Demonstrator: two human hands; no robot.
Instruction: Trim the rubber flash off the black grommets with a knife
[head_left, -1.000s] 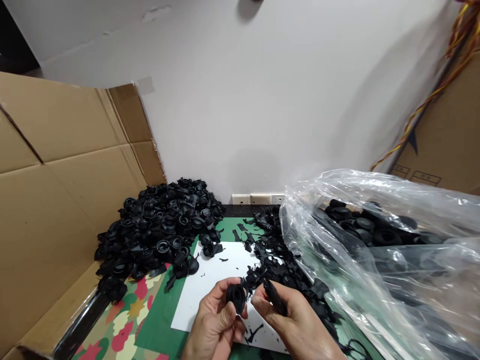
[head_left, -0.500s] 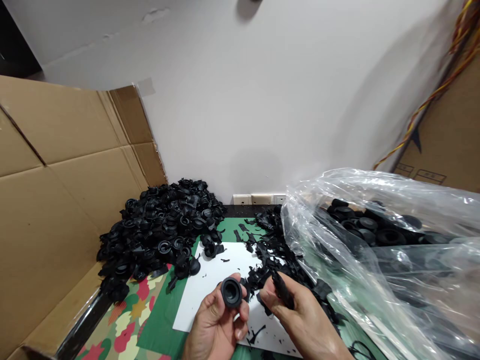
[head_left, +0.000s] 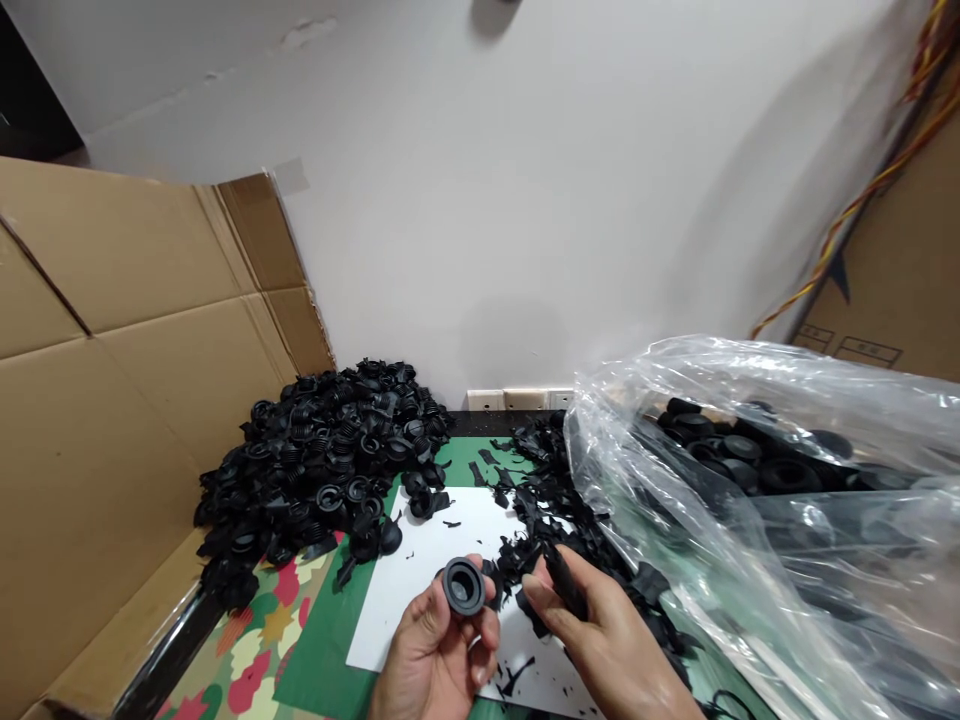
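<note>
Between the thumb and fingers of my left hand (head_left: 435, 640) is a round black rubber boot (head_left: 463, 588), its open ring end turned up toward me. Just to its right, my right hand (head_left: 607, 625) is closed around a dark, slim tool (head_left: 566, 585); its working tip cannot be made out against the black scraps. The two hands are apart. Beneath them lies a white sheet (head_left: 405, 590) strewn with black rubber trimmings (head_left: 525, 500), which heap up along its right side.
A large pile of black ribbed rubber boots (head_left: 315, 470) rises at the left, beside a cardboard box (head_left: 150, 400). On the right, a clear plastic bag (head_left: 660, 365) holds more black rubber parts. Wall sockets (head_left: 525, 400) sit behind the green mat (head_left: 322, 650).
The rubber boot is turned very slightly in my left hand. Both hands stay almost where they were, and the whole view has shifted a little.
</note>
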